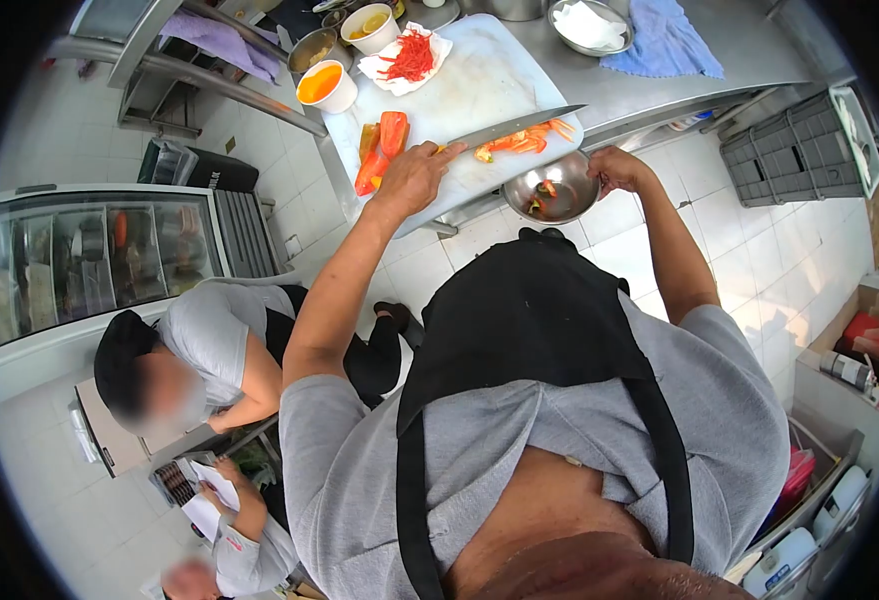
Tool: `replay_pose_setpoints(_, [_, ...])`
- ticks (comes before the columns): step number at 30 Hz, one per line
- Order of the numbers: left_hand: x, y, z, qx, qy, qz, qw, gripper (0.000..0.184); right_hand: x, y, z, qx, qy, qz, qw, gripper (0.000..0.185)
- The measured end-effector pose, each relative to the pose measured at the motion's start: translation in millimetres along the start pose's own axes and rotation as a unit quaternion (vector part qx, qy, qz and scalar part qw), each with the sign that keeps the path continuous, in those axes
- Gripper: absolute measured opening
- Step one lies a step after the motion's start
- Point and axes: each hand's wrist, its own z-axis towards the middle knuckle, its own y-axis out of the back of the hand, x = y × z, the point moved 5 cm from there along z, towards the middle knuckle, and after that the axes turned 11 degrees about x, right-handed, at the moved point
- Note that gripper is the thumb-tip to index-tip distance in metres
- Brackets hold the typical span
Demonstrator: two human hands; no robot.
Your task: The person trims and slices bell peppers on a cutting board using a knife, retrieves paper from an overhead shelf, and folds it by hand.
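My left hand is closed round the handle of a kitchen knife, its blade lying low across the white cutting board and pointing right. Along the blade's near side is a pile of orange-red cut strips, apparently pepper. Larger red and orange pepper pieces sit left of that hand, partly hidden by it. My right hand grips the rim of a steel bowl beside the board's near edge. A few red and yellowish scraps lie inside the bowl.
Thin red shreds rest on white paper at the board's back. Left of them stand a tub of orange contents and another white tub. A blue cloth lies at right. A person in a black cap is at left, another below.
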Motion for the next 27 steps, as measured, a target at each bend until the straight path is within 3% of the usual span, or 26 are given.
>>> replay_pose_setpoints(10, [1, 0, 1, 0.022, -0.02, -0.001, 1.0, 0.046, -4, 2, -9, 0.004, -0.004, 0.012, 1.0, 0.007])
replay_pose_setpoints(13, [0, 1, -1, -0.031, -0.059, 0.011, 0.998, 0.041, -4, 3, -11, 0.011, -0.005, 0.006, 1.0, 0.007])
replay_pose_setpoints(19, [1, -1, 1, -0.011, -0.063, 0.011, 0.998, 0.041, -7, 5, -11, 0.018, -0.002, 0.003, 1.0, 0.008])
replay_pose_setpoints(22, [-8, 4, -5, -0.045, -0.064, -0.003, 0.997, 0.043, -8, 3, -12, 0.005, 0.005, 0.014, 1.0, 0.007])
replay_pose_setpoints(27, [-34, 10, -42, -0.109, 0.077, -0.196, 0.972, 0.047, -8, -1, -18, 0.002, 0.007, 0.008, 1.0, 0.008])
